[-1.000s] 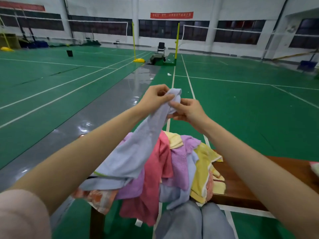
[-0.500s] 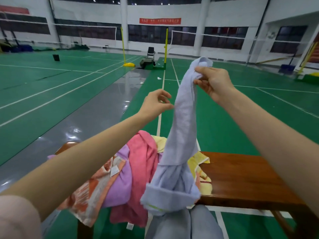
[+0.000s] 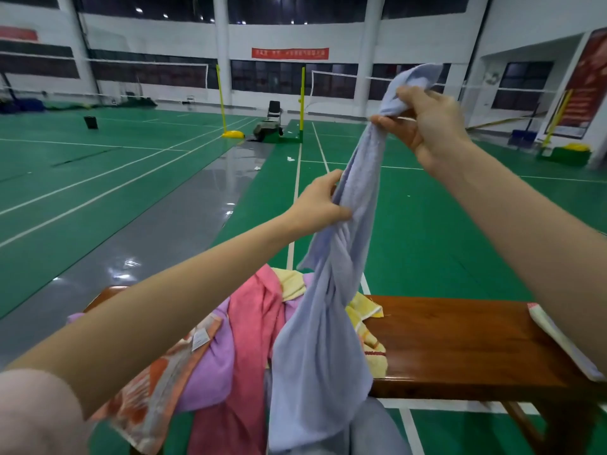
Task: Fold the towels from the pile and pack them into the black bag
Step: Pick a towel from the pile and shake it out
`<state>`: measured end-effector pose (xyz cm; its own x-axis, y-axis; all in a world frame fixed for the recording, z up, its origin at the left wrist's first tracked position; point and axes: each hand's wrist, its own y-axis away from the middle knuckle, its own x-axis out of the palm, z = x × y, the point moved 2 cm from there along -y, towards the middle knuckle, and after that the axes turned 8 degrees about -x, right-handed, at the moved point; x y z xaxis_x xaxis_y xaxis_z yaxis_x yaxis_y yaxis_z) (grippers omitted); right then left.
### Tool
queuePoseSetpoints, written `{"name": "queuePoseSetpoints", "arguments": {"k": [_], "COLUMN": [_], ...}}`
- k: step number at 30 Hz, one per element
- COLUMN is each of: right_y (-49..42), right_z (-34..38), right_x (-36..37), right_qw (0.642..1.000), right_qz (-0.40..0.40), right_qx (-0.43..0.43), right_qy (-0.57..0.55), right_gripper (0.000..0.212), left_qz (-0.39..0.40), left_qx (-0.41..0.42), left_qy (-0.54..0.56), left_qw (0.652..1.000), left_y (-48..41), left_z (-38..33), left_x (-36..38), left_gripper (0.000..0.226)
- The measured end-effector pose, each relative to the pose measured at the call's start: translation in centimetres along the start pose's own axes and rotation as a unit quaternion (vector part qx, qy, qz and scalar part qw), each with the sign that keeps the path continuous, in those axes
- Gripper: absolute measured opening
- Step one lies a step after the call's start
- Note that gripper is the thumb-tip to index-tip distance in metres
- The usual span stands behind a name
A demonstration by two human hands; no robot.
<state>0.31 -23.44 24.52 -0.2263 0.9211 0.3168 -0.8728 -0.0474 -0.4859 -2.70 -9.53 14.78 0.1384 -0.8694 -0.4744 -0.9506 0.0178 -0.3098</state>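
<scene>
Left hand [image 3: 317, 200] now on one towel [image 3: 315, 339]

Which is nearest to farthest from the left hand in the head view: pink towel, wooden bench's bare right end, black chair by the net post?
From the left hand:
1. Pink towel, in the pile just below it.
2. Bare right end of the brown wooden bench, lower right.
3. Black chair, far across the court.

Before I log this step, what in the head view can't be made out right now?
- Black bag: nowhere in frame.
- Blue towel: bottom hem cut by lower edge; corners bunched inside right hand and left hand.
- Pile: partly behind towel and left arm.
- Red banner: text too small.
</scene>
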Motion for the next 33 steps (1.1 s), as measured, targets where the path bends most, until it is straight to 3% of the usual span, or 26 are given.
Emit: {"name": "queuePoseSetpoints", "arguments": {"k": [3, 6, 12, 19, 24, 27, 30, 33], "right_y": [-0.6, -0.9, -0.9, -1.5, -2.2, -2.2, -2.2, -2.1], "right_z": [0.4, 0.0, -2.3, -3.3, -3.2, -3.3, -3.6, -4.0], "right_x": [-2.1, -3.5, -6.5, -8.1, -10.0, -10.9, -11.4, -11.1], "right_qw": [0.995, 0.985, 0.994, 0.992, 0.988, 0.991, 0.994, 0.989], "right_qz": [-0.033, -0.025, -0.018, -0.034, -0.074, -0.053, -0.032, -0.014], "right_qx": [-0.027, -0.049, 0.062, 0.062, 0.045, 0.061, 0.093, 0.134], "right_qy": [0.095, 0.164, 0.088, 0.103, 0.126, 0.103, 0.049, 0.057], "right_gripper": [0.014, 0.016, 0.011, 0.007, 0.013, 0.011, 0.014, 0.018], "left_qz": [0.037, 0.084, 0.088, 0.075, 0.086, 0.05, -0.015, -0.088], "left_qx": [-0.028, -0.061, -0.098, -0.091, -0.112, -0.121, -0.155, -0.162], "left_qy": [-0.058, -0.097, -0.088, -0.059, -0.053, -0.065, 0.017, -0.004], "left_qw": [0.997, 0.99, 0.987, 0.991, 0.989, 0.989, 0.988, 0.983], "left_y": [0.3, 0.4, 0.6, 0.9, 1.1, 0.4, -0.4, -1.1], "left_z": [1.4, 2.8, 4.5, 4.9, 4.5, 4.6, 4.4, 3.3], "left_x": [-0.1, -0.1, -0.2, -0.6, -3.5, -5.8, -7.3, -7.5], "left_gripper": [0.038, 0.023, 0.014, 0.03, 0.011, 0.014, 0.011, 0.019]}}
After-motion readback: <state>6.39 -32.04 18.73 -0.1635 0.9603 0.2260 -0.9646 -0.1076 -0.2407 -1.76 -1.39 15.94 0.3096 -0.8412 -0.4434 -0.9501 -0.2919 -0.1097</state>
